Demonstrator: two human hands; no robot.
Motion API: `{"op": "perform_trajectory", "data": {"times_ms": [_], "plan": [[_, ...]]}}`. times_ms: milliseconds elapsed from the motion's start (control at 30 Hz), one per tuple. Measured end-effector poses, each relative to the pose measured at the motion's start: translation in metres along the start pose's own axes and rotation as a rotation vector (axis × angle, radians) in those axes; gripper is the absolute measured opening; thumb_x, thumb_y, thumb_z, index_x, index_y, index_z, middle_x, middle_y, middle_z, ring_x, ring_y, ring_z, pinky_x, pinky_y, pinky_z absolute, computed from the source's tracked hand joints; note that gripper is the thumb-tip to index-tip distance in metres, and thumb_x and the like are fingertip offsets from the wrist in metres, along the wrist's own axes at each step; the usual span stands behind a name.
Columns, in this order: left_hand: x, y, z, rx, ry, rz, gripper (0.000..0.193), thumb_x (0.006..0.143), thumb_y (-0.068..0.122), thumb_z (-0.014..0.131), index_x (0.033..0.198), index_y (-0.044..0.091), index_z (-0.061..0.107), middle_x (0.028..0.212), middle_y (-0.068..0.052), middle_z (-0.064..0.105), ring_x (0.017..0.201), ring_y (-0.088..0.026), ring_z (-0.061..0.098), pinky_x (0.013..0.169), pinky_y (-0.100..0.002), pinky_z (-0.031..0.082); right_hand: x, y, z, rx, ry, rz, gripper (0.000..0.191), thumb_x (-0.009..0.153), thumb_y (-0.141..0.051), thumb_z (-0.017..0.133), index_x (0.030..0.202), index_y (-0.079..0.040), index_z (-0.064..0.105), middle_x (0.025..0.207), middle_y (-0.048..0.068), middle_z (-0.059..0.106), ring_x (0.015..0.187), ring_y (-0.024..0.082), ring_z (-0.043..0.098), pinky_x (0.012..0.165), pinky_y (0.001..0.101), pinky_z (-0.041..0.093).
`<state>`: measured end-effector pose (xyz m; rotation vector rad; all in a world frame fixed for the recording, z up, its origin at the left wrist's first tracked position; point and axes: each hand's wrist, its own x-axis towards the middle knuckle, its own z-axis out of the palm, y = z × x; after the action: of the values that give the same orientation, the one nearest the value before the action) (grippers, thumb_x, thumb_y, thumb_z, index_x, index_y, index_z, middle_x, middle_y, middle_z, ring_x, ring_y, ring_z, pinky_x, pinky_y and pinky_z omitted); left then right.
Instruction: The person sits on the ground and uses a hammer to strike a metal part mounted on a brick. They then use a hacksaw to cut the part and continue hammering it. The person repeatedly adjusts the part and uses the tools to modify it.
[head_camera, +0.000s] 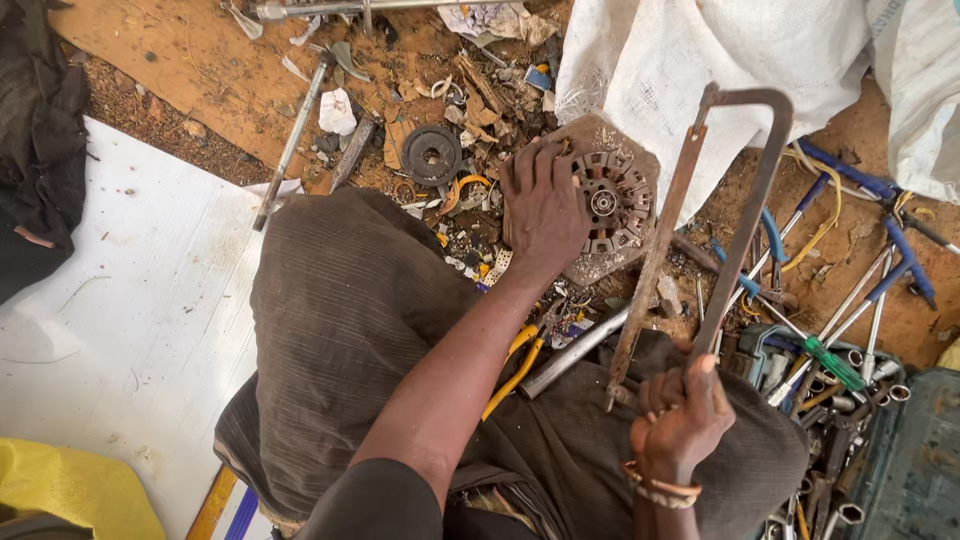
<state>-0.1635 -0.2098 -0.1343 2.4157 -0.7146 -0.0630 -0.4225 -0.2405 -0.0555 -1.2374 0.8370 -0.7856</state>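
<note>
Looking straight down at someone sitting on the ground with a pile of scrap and tools in front of them. The clutch disc (608, 200), a rusty round plate with a toothed hub in the middle, is what everything else sits around.

The left hand (543, 208) lies flat on the near-left edge of the disc, fingers spread and pressing down on it, not curled around anything. The right hand (680, 415) is below the disc, closer to the person's body, fingers wrapped tight around the handle end of a hacksaw (720, 210). The saw's rusty frame runs up from that hand and passes just right of the disc, with the blade side touching or nearly touching the disc's right edge; can't tell which.

Left of the disc there's a dark round pulley-like part (432, 154) lying in the rubble, and further left a long metal rod (292, 140) on the orange dirt. Below the disc, between it and the person's lap, yellow-handled pliers (518, 365) and a grey metal pipe (572, 352) lie on the brown trousers (340, 300). Right of the disc there's a mess of blue-handled tools (860, 185) and a green-handled screwdriver (835, 365) over a toolbox (905, 470). Above the disc is a white woven sack (720, 50). A white sheet (130, 310) lies well off to the left.
</note>
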Motion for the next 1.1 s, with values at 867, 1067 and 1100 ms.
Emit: {"op": "perform_trajectory", "data": {"times_ms": [867,1067,1100], "plan": [[0.033,0.003,-0.002,0.06,-0.155,0.062,0.051,0.107,0.037,0.039,0.15,0.011,0.046,0.158,-0.004,0.039,0.148,-0.029,0.03,0.119,-0.068,0.016,0.119,0.019,0.062,-0.185,-0.042,-0.063,0.029,0.11,-0.026,0.058,0.105,-0.002,0.073,0.052,-0.01,0.038,0.039,0.001,0.029,0.033,0.0234,0.019],[0.034,0.0,-0.004,0.09,-0.152,0.094,0.053,0.106,0.036,0.037,0.153,0.014,0.042,0.161,0.0,0.034,0.149,-0.03,0.03,0.119,-0.067,0.017,0.056,0.033,0.022,-0.3,-0.021,-0.078,0.029,0.109,-0.028,0.057,0.108,-0.003,0.074,0.051,-0.01,0.04,0.039,0.002,0.031,0.034,0.0233,0.02],[0.034,-0.002,-0.002,0.113,-0.182,0.078,0.052,0.106,0.036,0.036,0.154,0.014,0.042,0.162,0.0,0.034,0.15,-0.029,0.03,0.119,-0.068,0.016,0.051,0.033,0.019,-0.275,-0.02,-0.043,0.028,0.109,-0.027,0.059,0.11,-0.003,0.073,0.052,-0.009,0.039,0.04,0.002,0.031,0.035,0.0232,0.019]]}}
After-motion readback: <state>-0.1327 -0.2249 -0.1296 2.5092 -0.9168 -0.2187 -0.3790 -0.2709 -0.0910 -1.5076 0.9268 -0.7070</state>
